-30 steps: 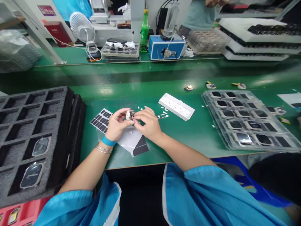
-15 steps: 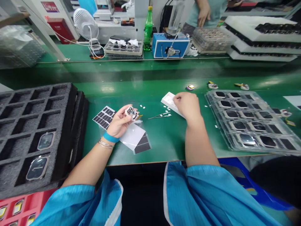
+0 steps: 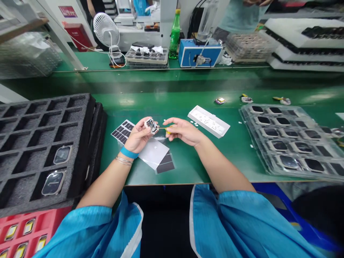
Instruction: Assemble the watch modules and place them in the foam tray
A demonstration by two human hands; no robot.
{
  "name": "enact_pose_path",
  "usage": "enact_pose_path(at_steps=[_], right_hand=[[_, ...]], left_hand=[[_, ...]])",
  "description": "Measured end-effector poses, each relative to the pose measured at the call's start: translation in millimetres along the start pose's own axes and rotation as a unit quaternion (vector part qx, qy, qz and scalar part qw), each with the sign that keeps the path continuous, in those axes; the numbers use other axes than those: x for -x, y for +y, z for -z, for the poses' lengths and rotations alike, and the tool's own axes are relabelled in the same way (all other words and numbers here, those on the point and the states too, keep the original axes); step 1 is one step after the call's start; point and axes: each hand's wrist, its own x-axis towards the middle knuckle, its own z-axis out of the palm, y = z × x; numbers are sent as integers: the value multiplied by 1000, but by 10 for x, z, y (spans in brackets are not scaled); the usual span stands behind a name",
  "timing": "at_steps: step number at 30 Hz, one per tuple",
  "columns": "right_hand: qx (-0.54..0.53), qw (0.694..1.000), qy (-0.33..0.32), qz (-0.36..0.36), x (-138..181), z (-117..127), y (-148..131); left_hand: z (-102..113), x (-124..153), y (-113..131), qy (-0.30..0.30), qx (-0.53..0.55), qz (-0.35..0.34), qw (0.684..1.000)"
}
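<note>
blue sleeves [image 3: 107, 229] up front, left hand [image 3: 137, 136] curled, grasping a small watch part [image 3: 151, 125] above the green bench [image 3: 215, 168]; right fingers [image 3: 174, 125] pinch what look like slim tweezers [image 3: 163, 128] right at it, and one shaky slip could knock it loose.

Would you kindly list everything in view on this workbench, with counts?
Foam tray: one, dark grey, left.
Smartwatches: two, silver, in foam tray.
Blister tray: one, clear, right.
White tray: one, white, centre.
Pad sheet: one, black, centre-left.
Red tray: one, red, bottom left.
Bottle: one, green, far bench.
Box: one, blue, far bench.
Desk fan: one, white, far bench.
Watch body: one, silver, left hand.
Tweezers: one, yellow-tipped, right hand.
Left hand: blue wristband, bangles.
Right hand: one, bare, centre.
</note>
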Motion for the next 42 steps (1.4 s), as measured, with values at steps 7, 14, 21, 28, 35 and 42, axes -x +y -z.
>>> enact_pose_path(at_steps=[7,14,21,28,35,42], right_hand=[[130,985,5,116,143,12,-163],[341,878,107,318,120,-105,-85],[400,851,126,316,35,-62,-13],[464,819,138,308,-34,-130,90],[410,884,101,199,-735,-123,-12],[608,778,-93,132,-1488,-384,74]], left_hand=[[-77,37,-45,-37,24,67,997],[-111,61,-76,-81,29,113,990],[-159,82,-29,-93,-3,174,980],[-216,57,-102,3,-57,160,986],[141,-115,228,195,-28,15,980],[474,-243,344,366,2,-55,929]])
